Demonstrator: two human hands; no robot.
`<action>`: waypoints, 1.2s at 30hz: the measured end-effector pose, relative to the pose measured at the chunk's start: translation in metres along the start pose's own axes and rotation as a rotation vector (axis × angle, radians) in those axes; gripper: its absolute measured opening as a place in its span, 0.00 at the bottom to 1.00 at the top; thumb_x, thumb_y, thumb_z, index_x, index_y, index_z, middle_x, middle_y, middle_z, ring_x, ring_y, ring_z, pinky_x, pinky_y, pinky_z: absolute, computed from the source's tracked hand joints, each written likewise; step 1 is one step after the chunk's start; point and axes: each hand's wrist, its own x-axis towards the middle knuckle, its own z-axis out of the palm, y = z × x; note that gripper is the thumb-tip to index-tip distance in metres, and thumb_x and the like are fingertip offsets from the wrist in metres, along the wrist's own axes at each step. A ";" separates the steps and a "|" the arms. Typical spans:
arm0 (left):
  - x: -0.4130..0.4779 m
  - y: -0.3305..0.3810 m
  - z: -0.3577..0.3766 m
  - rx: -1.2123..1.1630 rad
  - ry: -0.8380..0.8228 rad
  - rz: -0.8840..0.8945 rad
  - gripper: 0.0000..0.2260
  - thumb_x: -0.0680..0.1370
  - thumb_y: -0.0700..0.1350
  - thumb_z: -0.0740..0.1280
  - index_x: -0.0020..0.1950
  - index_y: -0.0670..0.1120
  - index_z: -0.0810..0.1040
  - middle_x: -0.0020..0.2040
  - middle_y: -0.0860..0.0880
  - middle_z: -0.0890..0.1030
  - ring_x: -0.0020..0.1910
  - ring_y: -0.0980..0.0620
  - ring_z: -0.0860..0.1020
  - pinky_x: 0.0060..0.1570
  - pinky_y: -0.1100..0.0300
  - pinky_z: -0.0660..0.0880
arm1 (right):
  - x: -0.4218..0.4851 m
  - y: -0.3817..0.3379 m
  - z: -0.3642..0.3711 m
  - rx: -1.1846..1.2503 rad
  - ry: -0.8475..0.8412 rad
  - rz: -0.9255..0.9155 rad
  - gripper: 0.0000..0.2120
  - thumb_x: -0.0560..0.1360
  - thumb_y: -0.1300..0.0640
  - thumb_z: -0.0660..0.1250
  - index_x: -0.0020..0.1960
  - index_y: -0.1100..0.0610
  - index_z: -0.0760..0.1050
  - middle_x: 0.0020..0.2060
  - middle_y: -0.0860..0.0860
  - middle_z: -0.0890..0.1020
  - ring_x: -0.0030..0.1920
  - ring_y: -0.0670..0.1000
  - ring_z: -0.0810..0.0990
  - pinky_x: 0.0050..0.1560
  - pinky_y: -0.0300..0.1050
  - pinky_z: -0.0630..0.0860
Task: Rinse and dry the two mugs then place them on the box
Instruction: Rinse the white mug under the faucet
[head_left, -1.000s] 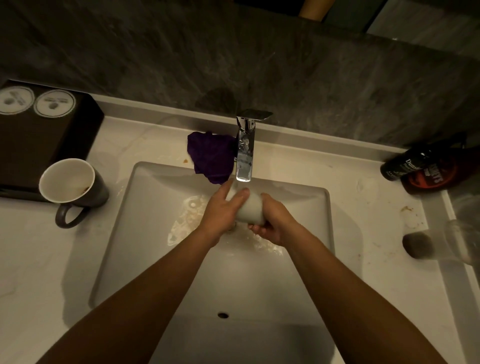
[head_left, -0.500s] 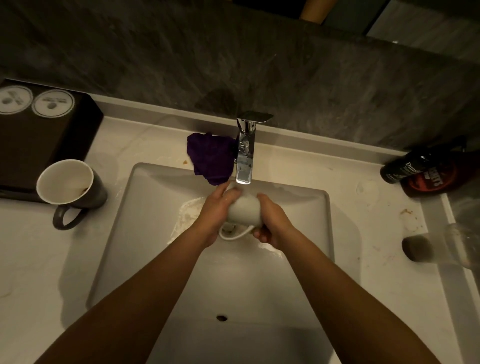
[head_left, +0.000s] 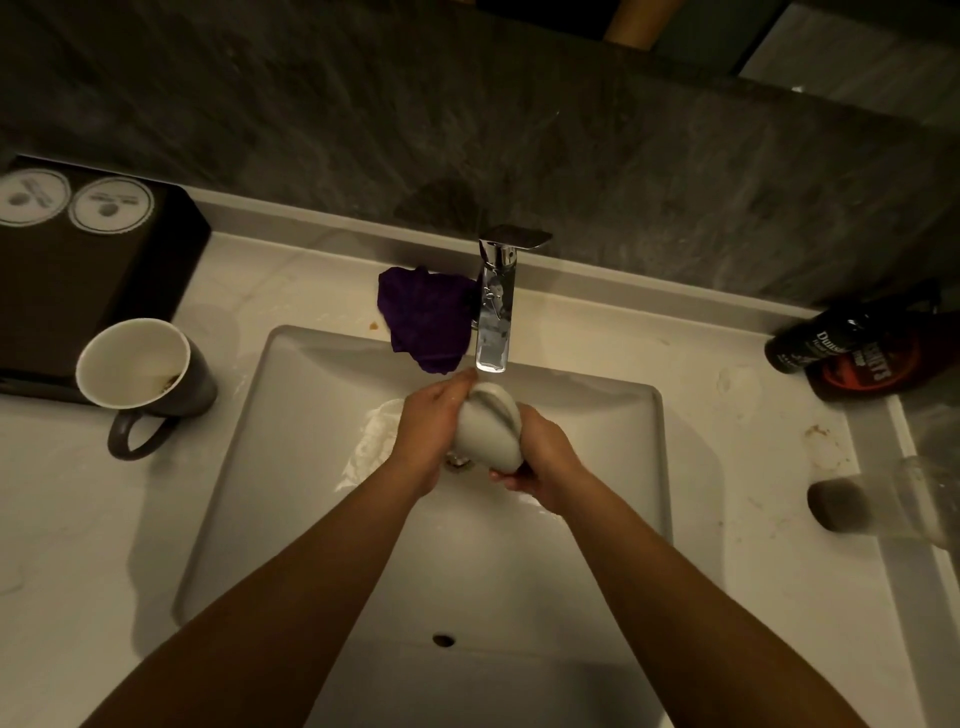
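A pale grey mug (head_left: 488, 431) lies on its side over the sink basin (head_left: 311, 467), just under the chrome tap (head_left: 493, 312). My left hand (head_left: 431, 431) wraps its left side and my right hand (head_left: 540, 467) cups its right side and lower end. The mug's handle faces up between my hands. A second mug (head_left: 140, 374), dark outside and white inside with brown residue, stands upright on the counter left of the sink. Behind it sits the dark box (head_left: 78, 270) with two round white labels on top. A purple cloth (head_left: 426, 317) lies bunched left of the tap.
Two dark bottles (head_left: 852, 343) lie at the right back of the counter. A clear glass (head_left: 883, 499) lies on its side near the right edge. White foam spreads in the basin left of my hands. The dark stone wall rises behind the counter.
The mug has turned in my hands: its handle hung below half a second ago and now faces up. Both hands stayed under the tap.
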 end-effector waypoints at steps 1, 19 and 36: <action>0.003 0.002 0.002 0.043 0.025 -0.080 0.18 0.77 0.61 0.72 0.52 0.47 0.83 0.51 0.44 0.85 0.51 0.44 0.83 0.40 0.53 0.81 | 0.001 0.003 0.003 -0.021 0.062 -0.072 0.20 0.82 0.43 0.54 0.56 0.55 0.78 0.47 0.59 0.84 0.40 0.58 0.83 0.30 0.49 0.81; -0.006 -0.034 0.011 -0.209 0.076 -0.010 0.37 0.65 0.70 0.77 0.60 0.42 0.83 0.53 0.41 0.88 0.50 0.43 0.88 0.51 0.45 0.85 | 0.001 0.008 -0.014 -0.310 0.151 -0.449 0.20 0.86 0.46 0.51 0.53 0.57 0.76 0.41 0.58 0.83 0.34 0.55 0.82 0.28 0.47 0.76; -0.001 -0.026 -0.023 0.032 -0.068 -0.379 0.29 0.78 0.68 0.67 0.63 0.44 0.78 0.56 0.40 0.86 0.52 0.38 0.86 0.54 0.40 0.84 | 0.002 0.013 -0.022 -0.155 -0.077 -0.014 0.12 0.81 0.59 0.64 0.43 0.64 0.78 0.29 0.54 0.79 0.23 0.49 0.73 0.22 0.39 0.64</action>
